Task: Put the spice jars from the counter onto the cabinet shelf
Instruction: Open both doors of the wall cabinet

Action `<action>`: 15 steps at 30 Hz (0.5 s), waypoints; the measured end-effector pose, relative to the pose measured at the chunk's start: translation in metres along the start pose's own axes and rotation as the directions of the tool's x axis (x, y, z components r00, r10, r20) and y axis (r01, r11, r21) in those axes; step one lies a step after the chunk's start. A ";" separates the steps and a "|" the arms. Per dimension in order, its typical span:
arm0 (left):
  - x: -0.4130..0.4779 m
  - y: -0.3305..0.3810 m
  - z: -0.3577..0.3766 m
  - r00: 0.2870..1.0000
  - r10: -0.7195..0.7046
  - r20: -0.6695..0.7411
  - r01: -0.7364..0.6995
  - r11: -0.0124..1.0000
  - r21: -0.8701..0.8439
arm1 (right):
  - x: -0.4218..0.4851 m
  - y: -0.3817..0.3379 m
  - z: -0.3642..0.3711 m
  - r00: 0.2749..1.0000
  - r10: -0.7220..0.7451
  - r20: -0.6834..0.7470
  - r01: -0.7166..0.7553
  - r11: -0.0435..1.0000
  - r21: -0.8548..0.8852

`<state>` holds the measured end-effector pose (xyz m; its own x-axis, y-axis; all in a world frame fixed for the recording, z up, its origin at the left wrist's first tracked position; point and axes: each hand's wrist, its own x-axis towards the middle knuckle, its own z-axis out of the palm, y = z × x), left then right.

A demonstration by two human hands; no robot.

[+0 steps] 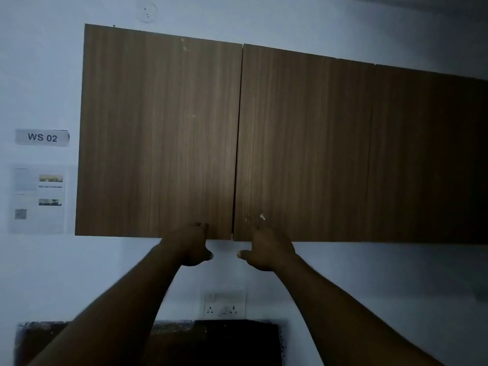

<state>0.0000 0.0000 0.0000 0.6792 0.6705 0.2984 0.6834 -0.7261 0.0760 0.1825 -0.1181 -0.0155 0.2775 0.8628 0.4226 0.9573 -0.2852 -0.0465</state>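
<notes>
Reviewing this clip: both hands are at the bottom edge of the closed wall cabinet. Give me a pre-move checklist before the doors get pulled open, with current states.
1. Left hand at bottom edge of left cabinet door: ok.
2. Right hand at bottom edge of middle cabinet door: ok.
3. Doors shut, narrow gap between them: ok, ready to open.
4. Firmness of finger grip under the edges: cannot tell, fingertips are hidden.
5. Spice jars ready on the counter: cannot tell, none in view.
6. Free shelf space inside: cannot tell, doors closed.

Labelled kitchen workstation: wood-grain wall cabinet, "WS 02" sign, wall socket.
</notes>
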 end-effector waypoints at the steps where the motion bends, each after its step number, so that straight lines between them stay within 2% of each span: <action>1: 0.002 0.001 0.001 1.000 0.008 -0.011 -0.008 1.000 -0.006 | 0.001 0.001 0.002 1.000 -0.007 -0.013 0.007 1.000 0.011; 5: 0.008 0.004 0.007 0.998 -0.012 -0.067 0.001 0.987 -0.161 | 0.005 0.008 0.014 0.999 0.039 -0.030 -0.035 0.993 0.111; 8: 0.016 0.011 0.014 0.994 -0.036 -0.100 -0.018 0.871 -0.492 | 0.010 0.014 0.030 0.987 0.150 -0.061 -0.123 0.938 0.325; 11: 0.021 0.018 0.024 0.988 -0.104 -0.112 -0.017 0.655 -0.756 | 0.012 0.016 0.044 0.948 0.315 -0.034 -0.226 0.748 0.624; 15: 0.028 0.029 0.041 0.984 -0.145 -0.101 -0.016 0.498 -0.867 | 0.016 0.019 0.064 0.896 0.422 0.138 -0.322 0.403 0.857</action>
<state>0.0499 0.0034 -0.0282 0.5424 0.7498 0.3789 0.0971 -0.5040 0.8582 0.2104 -0.0830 -0.0672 0.6637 0.7104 0.2344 0.3658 -0.0349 -0.9300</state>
